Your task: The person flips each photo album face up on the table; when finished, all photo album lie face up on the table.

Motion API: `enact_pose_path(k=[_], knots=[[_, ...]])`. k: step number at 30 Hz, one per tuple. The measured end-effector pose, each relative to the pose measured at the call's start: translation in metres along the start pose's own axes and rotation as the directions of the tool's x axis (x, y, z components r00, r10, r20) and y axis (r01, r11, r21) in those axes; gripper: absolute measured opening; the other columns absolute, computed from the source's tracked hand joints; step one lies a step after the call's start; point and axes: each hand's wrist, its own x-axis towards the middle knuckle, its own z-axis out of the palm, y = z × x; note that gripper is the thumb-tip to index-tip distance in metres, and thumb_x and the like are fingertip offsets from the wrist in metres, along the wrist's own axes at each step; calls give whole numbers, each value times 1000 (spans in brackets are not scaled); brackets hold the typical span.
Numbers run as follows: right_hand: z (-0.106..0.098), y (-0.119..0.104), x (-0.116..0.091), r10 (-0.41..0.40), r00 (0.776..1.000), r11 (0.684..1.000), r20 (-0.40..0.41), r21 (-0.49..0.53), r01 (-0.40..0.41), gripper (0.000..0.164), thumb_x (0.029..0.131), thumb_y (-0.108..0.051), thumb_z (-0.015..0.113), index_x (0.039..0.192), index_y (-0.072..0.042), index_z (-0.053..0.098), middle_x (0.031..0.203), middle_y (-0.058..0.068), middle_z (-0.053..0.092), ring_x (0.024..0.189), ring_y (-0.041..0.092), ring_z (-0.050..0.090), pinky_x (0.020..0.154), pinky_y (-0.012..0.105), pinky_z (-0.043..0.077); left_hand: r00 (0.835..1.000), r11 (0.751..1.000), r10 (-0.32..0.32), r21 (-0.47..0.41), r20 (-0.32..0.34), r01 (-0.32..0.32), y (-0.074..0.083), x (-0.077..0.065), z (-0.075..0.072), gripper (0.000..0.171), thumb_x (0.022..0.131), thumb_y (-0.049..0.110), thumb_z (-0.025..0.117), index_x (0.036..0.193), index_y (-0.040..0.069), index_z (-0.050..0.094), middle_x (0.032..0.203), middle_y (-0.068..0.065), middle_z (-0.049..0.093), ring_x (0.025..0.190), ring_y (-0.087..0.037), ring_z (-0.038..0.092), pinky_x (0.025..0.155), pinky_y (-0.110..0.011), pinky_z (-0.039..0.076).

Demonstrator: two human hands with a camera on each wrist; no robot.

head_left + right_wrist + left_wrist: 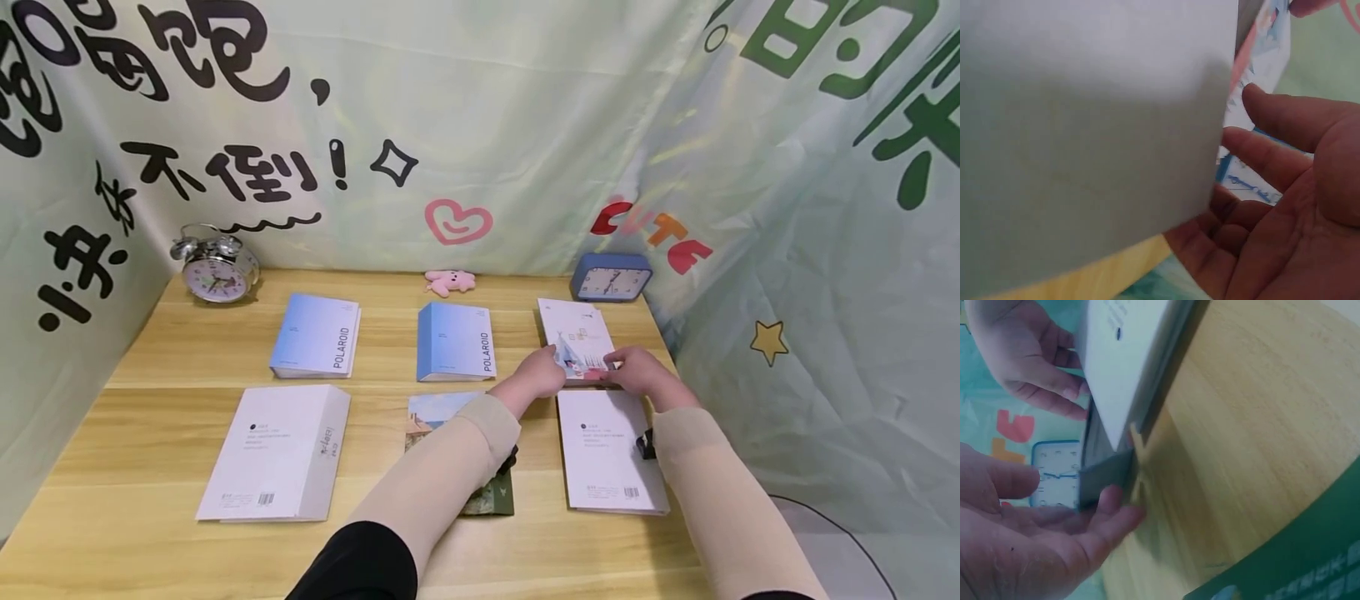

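Left hand and right hand flank the white rectangular illustrated book, fingers loosely spread, so lopsided pushing could skew it tbh.

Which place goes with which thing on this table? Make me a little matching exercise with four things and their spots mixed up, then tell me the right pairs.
Things:
1. White book with a coloured picture
2. Twin-bell clock
3. Pink toy
4. Blue clock

Places:
A. Back right corner of the table
B. At the back, between the two clocks
C. Between the person's hands
D. Back left corner of the table

Pairs: 1-C, 2-D, 3-B, 4-A
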Motion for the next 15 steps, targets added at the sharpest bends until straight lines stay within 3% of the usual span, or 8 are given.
enact_pose_path(k=[3,5,9,12,15], knots=[[0,-8,-4,-5,1000,999,-11,-48,5,51,101,-19,66,140,12,59,141,36,58,128,50,55,112,61,42,999,999,-1,-48,-53,-2,-2,-6,-7,55,105,14,53,157,-1,46,149,-17,60,112,-25,64,91,-34,54],[-1,-16,-8,-14,1000,998,-17,-68,12,52,103,-21,63,143,12,57,142,37,57,132,52,54,112,63,42,995,995,9,-101,-104,-20,-5,-12,-14,54,108,21,56,155,-2,48,146,-18,61,119,-29,65,97,-39,55],[0,-36,-20,-28,999,999,-29,-30,28,55,106,-25,61,149,8,54,142,38,56,128,50,56,108,63,45,979,982,32,-177,-202,-69,-15,-26,-33,60,108,32,60,157,-1,47,152,-16,58,139,-32,55,116,-44,44],[6,-54,-33,-78,993,996,-89,37,81,54,107,-27,62,150,5,54,141,35,58,122,45,60,103,60,50,971,957,53,-266,-235,-117,-23,-43,-51,61,107,31,62,157,0,47,149,-16,59,135,-35,58,113,-46,46],[17,-70,-47,-151,964,976,-218,124,181,48,106,-22,64,147,4,58,132,29,65,109,40,66,89,51,56,964,927,79,-336,-255,-165,-33,-66,-69,59,107,29,63,156,0,47,147,-16,61,127,-35,63,105,-47,52]])
